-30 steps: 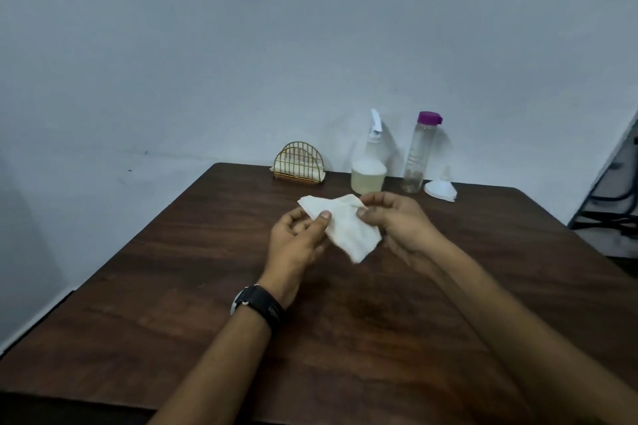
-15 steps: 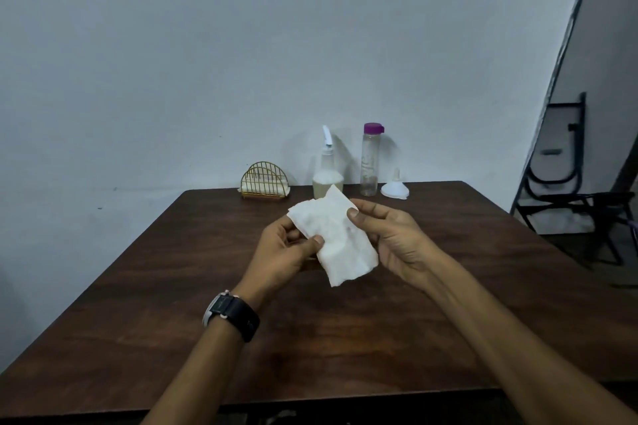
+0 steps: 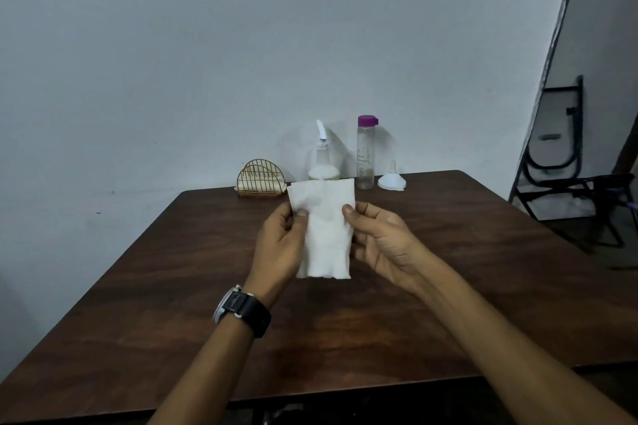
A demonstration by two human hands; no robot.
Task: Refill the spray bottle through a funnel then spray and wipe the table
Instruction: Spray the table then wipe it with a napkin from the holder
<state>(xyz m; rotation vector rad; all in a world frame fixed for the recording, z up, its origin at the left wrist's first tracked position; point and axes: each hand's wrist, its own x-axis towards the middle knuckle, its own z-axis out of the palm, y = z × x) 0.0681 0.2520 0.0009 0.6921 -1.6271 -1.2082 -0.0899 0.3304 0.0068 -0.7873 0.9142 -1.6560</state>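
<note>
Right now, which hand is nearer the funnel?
Right. The right hand is in front of the funnel and slightly left of it; the left hand is farther left, across the tissue both hold.

A plain room, likely a home dining corner or simple eatery. A dark wood worktop (image 3: 448, 252) stands against a bare pale wall (image 3: 241, 45). At 12 o'clock sits a gold wire napkin holder (image 3: 260, 179); at 2 o'clock, black folding chairs (image 3: 566, 162) lean by the wall.
</note>
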